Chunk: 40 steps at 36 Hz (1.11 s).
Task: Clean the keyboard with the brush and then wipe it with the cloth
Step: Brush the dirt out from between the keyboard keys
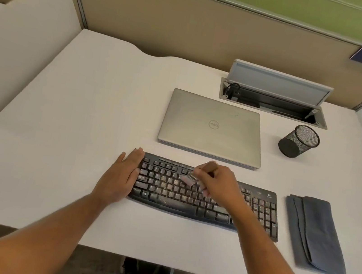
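Nearest the camera, two bare forearms reach forward over the pale, matte surface (59,117) to the black keyboard (166,193), which lies low and gently curved along its front edge, its keys speckled with light crumbs and dust. The left hand (121,175) lies flat with straight fingers against the keyboard's left end, holding nothing, apparently steadying it. The right hand (217,183) curls round the brown handle of the brush (195,177), whose pale bristles, blurred, point down at the middle keys. The brush looks light and stiff in the handle, soft at the tip; a pinch low on the handle should suit it. The keyboard looks like rigid plastic, light enough to slide, so bracing its end seems wise. Just to its right lies the folded grey cloth (316,234), soft and limp, best gathered in the whole palm. Beyond sit a closed silver laptop (212,127) and a black mesh cup (299,141).
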Each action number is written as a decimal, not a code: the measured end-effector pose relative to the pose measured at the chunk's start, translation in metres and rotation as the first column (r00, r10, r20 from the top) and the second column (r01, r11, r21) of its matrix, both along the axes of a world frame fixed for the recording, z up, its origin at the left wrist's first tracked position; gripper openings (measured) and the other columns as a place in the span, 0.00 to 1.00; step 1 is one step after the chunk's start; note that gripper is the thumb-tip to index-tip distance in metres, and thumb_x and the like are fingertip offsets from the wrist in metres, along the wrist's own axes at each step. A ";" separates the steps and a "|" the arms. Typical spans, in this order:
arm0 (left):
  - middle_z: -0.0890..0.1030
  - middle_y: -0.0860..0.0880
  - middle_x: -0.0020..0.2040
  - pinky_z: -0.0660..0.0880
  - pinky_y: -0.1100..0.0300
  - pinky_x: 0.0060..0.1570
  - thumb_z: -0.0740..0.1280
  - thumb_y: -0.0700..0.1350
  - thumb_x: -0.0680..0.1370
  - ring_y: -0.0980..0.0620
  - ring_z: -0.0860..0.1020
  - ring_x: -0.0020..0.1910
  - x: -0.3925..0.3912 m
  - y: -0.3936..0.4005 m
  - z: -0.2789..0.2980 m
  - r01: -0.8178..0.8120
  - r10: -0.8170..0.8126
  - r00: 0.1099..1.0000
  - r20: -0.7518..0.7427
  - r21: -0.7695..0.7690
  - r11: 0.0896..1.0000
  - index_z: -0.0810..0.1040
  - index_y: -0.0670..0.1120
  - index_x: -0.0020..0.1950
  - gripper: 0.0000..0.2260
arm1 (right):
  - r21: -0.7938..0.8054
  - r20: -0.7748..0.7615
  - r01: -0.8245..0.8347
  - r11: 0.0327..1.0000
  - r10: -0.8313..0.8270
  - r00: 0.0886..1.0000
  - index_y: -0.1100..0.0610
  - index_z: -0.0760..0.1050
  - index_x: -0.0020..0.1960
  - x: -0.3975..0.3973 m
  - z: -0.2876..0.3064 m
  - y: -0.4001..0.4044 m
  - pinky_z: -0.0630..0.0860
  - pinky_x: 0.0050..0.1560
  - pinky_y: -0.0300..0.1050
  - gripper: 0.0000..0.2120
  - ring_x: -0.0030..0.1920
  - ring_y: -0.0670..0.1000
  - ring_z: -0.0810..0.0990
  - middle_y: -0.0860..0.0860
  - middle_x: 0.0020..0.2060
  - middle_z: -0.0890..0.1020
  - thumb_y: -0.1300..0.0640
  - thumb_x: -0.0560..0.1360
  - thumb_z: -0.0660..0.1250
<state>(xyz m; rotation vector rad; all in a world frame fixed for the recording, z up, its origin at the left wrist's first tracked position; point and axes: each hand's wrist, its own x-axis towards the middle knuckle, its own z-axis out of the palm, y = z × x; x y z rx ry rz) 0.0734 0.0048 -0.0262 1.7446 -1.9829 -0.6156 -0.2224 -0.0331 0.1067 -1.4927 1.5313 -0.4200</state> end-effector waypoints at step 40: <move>0.56 0.50 0.82 0.46 0.54 0.80 0.45 0.50 0.83 0.58 0.50 0.81 0.005 -0.005 -0.013 0.039 -0.036 0.989 0.140 -0.017 0.999 0.56 0.46 0.83 0.27 | 0.004 -0.129 -0.224 0.975 0.223 0.966 0.56 0.83 0.42 0.108 -0.004 -0.023 0.85 0.43 0.47 0.14 0.34 0.48 0.85 0.47 0.30 0.84 0.59 0.79 0.60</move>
